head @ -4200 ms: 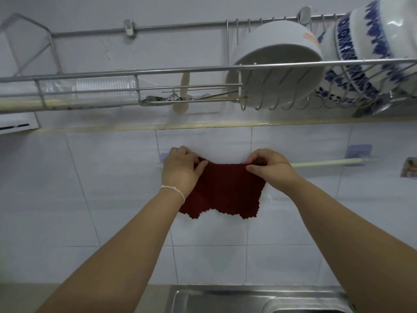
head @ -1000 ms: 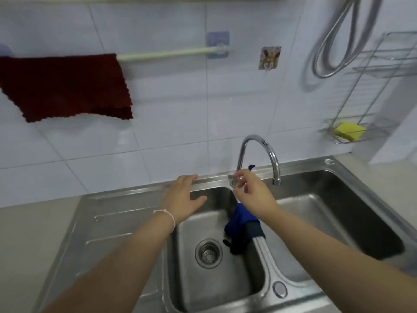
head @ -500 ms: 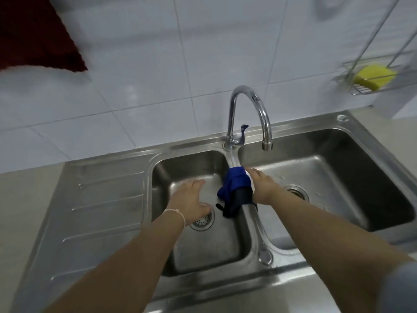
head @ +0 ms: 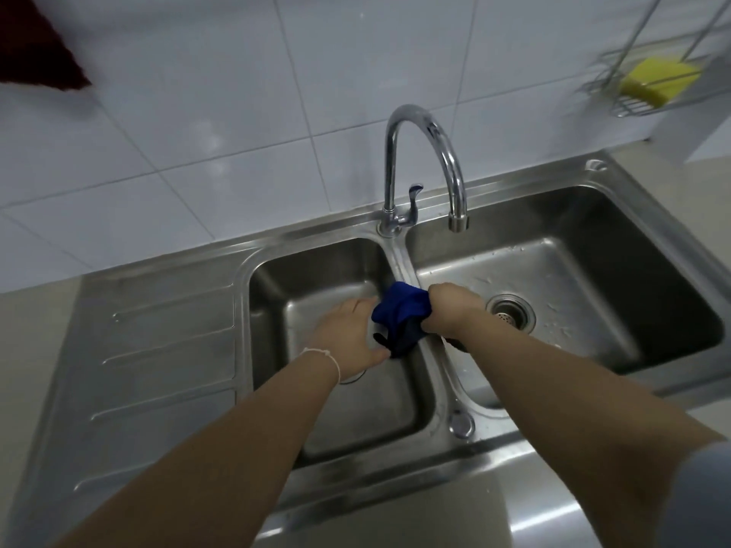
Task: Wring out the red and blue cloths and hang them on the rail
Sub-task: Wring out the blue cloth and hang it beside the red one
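Head view, single frame.

Blue cloth [head: 400, 315]: bunched, draped over the divider between the two basins of the sink [head: 166, 342]; its darker lower end hangs down into the left basin.

Right hand [head: 451, 310]: set against the right side of the blue cloth, over the divider. Fingers curled round the bunched fabric, grasping it; the fingertips are hidden behind the cloth.

Left hand [head: 350, 336]: over the left basin, palm down, fingers extended and loosely together, not clenched. The fingertip side touches the left edge of the blue cloth; whether any finger pinches the fabric cannot be told. A thin white string bracelet [head: 322, 355] sits on the wrist.

Red cloth [head: 35, 45]: only a lower corner shows at the upper left edge of the frame, hanging against the white wall tiles [head: 221, 124]. Its support lies out of frame.

Sink: stainless steel, double basin, ribbed drainboard on the left. Drain strainer [head: 510, 312] visible in the right basin, with water droplets round it; the left basin's drain is mostly covered by the left wrist.

Tap [head: 425, 168]: chrome gooseneck, mounted behind the divider, spout over the right basin. No water stream visible.

Yellow sponge [head: 656, 79]: resting in a wire wall rack [head: 605, 83], upper right.
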Available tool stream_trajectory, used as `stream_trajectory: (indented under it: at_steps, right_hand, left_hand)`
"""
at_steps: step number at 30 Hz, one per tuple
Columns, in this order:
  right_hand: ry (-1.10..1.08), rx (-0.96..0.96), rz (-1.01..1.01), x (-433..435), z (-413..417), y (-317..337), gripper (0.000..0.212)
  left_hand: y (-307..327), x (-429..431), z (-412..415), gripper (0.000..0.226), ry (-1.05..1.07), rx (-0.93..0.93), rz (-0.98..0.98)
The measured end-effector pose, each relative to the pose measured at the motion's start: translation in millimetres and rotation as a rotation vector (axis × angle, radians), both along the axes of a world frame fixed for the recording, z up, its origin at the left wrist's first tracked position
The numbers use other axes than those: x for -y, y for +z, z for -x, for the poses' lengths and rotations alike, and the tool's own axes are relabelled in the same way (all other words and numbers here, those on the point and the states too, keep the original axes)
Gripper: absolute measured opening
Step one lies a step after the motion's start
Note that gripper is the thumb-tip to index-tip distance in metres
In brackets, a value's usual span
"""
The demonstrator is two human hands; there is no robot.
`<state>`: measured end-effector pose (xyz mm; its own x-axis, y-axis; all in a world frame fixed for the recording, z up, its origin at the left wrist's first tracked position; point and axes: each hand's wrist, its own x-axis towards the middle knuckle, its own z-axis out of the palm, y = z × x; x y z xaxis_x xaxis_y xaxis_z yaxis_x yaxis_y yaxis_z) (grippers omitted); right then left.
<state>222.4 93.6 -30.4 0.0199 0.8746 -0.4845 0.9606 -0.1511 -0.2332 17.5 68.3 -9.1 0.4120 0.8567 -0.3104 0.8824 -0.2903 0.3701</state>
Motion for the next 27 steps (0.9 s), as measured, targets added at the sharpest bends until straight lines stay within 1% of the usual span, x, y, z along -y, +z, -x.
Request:
stream_trajectory:
  at_steps: [2, 5, 6, 8, 10, 11, 13, 14, 15, 17, 19, 21, 22, 23, 24, 26, 27]
  right_hand:
    - [0.055, 0.015, -0.087, 6, 1, 9, 0.019]
    - [0.147, -0.034, -0.217, 12, 8, 37, 0.009]
    - [0.17, -0.054, -0.237, 14, 10, 50, 0.011]
    - [0.201, -0.084, -0.283, 20, 12, 75, 0.012]
    - [0.213, -0.113, -0.333, 25, 9, 96, 0.012]
    - [0.22, -0.139, -0.337, 26, 8, 106, 0.013]
    - [0.213, -0.203, -0.291, 29, 4, 121, 0.016]
    - [0.198, -0.234, -0.254, 31, 2, 127, 0.016]
    - [0.174, -0.269, -0.222, 33, 0, 132, 0.015]
    - [0.117, -0.362, -0.192, 37, -4, 136, 0.014]
    - [0.018, -0.521, -0.188, 42, -10, 133, 0.018]
    - [-0.098, -0.793, -0.168, 51, -13, 125, 0.031]
    - [-0.146, -0.917, -0.165, 57, -14, 120, 0.043]
    - [-0.164, -0.984, -0.178, 62, -12, 115, 0.057]
    - [-0.152, -0.983, -0.201, 68, -9, 113, 0.073]
    - [-0.105, -0.944, -0.248, 77, 7, 113, 0.106]
    - [-0.093, -0.986, -0.255, 79, 19, 116, 0.12]
  left_hand:
    - [-1, -3, -16, 0.098, -0.033, 0.035, -0.01]
    - [0, -6, -33, 0.112, -0.059, 0.054, -0.053]
    - [1, -6, -37, 0.115, -0.056, 0.085, -0.074]
    - [5, -5, -43, 0.116, -0.007, 0.221, -0.119]
    - [9, -2, -47, 0.102, 0.054, 0.381, -0.156]
    - [12, -2, -48, 0.087, 0.077, 0.437, -0.155]
    - [19, -3, -49, 0.041, 0.112, 0.487, -0.12]
    - [22, -4, -48, 0.024, 0.142, 0.503, -0.086]
    - [26, -5, -46, 0.017, 0.183, 0.531, -0.063]
    - [37, -8, -42, 0.016, 0.263, 0.626, -0.073]
    - [53, -12, -38, 0.017, 0.368, 0.761, -0.102]
    - [75, -17, -33, 0.026, 0.53, 0.907, -0.053]
    - [88, -20, -30, 0.028, 0.604, 1.016, 0.019]
    - [101, -23, -28, 0.029, 0.662, 1.128, 0.096]
    - [115, -25, -26, 0.029, 0.702, 1.21, 0.16]
    - [142, -24, -24, 0.029, 0.737, 1.3, 0.235]
    - [153, -21, -24, 0.028, 0.734, 1.323, 0.255]
